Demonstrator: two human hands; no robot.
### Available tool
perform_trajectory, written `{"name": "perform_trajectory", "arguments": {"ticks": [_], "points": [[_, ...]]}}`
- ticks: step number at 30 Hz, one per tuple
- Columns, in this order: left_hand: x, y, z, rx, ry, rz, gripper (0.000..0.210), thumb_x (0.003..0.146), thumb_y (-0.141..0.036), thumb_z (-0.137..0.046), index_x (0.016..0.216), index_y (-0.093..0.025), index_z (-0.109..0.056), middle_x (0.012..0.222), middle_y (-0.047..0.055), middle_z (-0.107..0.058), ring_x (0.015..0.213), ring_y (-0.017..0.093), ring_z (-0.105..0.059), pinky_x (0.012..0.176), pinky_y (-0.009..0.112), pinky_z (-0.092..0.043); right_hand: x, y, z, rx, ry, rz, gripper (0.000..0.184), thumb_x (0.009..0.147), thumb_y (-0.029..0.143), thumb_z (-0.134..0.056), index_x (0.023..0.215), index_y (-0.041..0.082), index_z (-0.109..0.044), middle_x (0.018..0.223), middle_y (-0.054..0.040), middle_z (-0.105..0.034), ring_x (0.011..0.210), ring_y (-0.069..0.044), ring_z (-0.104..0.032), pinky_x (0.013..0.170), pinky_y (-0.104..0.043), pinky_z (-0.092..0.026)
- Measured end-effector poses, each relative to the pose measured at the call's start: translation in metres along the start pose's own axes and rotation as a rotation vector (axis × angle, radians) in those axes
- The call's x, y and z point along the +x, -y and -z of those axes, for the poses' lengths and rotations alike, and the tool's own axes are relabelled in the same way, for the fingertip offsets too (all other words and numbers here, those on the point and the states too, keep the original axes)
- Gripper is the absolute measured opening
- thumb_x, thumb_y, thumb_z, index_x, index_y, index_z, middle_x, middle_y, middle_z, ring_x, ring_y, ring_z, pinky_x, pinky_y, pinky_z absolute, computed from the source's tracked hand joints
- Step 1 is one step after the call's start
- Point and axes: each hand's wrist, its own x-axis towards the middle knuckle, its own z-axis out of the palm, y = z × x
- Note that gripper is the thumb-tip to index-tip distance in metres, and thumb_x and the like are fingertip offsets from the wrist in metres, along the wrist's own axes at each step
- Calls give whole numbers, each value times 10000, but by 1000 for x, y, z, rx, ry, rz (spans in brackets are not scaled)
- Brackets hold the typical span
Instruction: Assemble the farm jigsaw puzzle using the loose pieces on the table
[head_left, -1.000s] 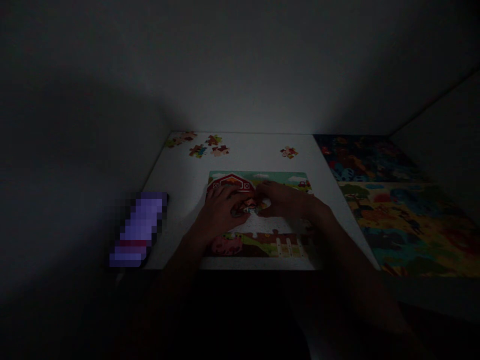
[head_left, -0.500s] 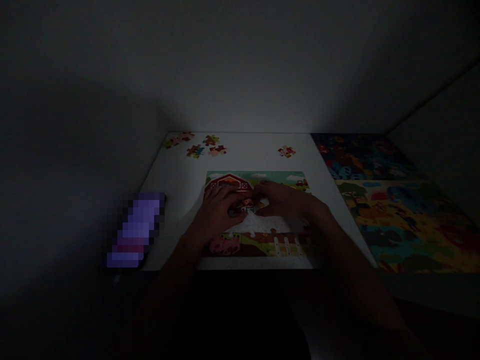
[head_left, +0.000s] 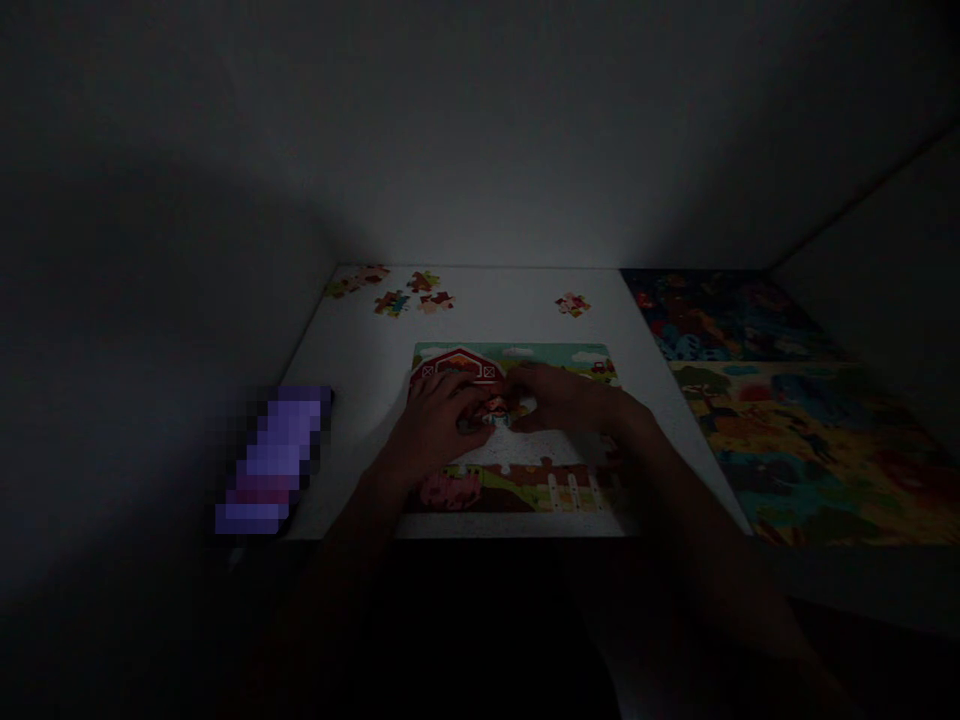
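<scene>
A farm jigsaw puzzle (head_left: 517, 353) with a red barn lies on the white table, its middle showing a bare white gap. Between my hands is a puzzle piece (head_left: 496, 408) printed with a small figure, at the upper edge of that gap. My left hand (head_left: 439, 425) curls over the barn, its thumb and fingers closed about the piece's left side. From the right, my right hand (head_left: 559, 397) has its thumb and forefinger bent round the other side. The dim light and my fingers hide the piece's edges.
Loose puzzle pieces (head_left: 391, 303) lie at the back left, and a single loose piece (head_left: 573, 304) at the back right. A lit, pixelated phone (head_left: 274, 460) is by the left edge. Dark blue (head_left: 727, 310) and savanna-animal puzzles (head_left: 802, 440) lie along the right.
Both hands stay almost still around the puzzle piece. The view has shifted very slightly; nothing else visibly moves.
</scene>
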Motion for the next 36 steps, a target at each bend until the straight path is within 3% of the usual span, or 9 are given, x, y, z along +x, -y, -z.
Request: {"name": "perform_trajectory", "arguments": {"ticks": [16,26,36], "points": [[0,0,0,6,7,-3,383,835,-350,-681,1210,-300,-618,1293,29,-571,1254,268,-460,1093,499,-333,2,-1,0,33,-7,21,409,682,195,-759,1061,171,-608,986,-57,-661,857,-204,-606,757,-328,-501],[1,-3,2,-4,14,17,271,875,-364,-652,1137,-294,-658,1293,28,-586,1260,267,-465,1087,505,-323,4,-7,-1,81,11,47,246,752,223,-740,921,179,-566,898,-24,-628,798,-170,-583,721,-302,-475],[1,-2,1,39,4,1,266,890,-406,-631,1122,-278,-660,1282,34,-590,1253,261,-466,1079,482,-333,6,-7,-3,84,-16,47,167,801,220,-677,908,180,-553,883,-27,-616,784,-166,-571,696,-290,-461]]}}
